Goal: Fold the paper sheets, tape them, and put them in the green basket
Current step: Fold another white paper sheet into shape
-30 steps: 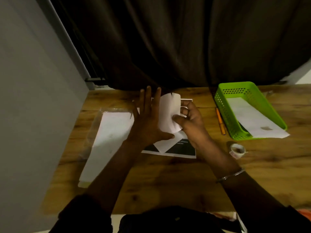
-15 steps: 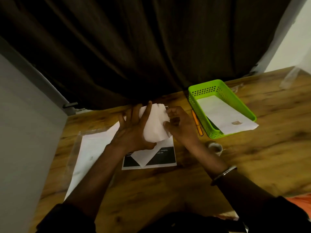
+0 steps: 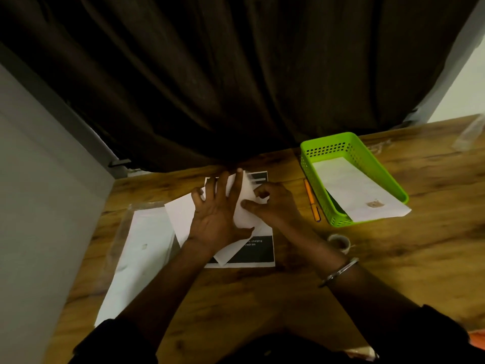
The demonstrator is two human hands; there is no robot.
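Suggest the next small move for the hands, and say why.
Probably press the fold flat and crease it: the left hand lies flat on the white sheet, the right hand pinches its turned-over flap, which looks bowed rather than flat, and the tape roll sits untouched.

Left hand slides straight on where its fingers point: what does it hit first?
Probably the dark curtain. The left hand lies flat on the folded paper, fingers pointing away; past them only a thin strip of table shows. Depth is unclear.

Dark sleeves (image 3: 433,334) are worn pushed up both forearms; a thin metal bangle (image 3: 339,272) is worn on the right wrist.
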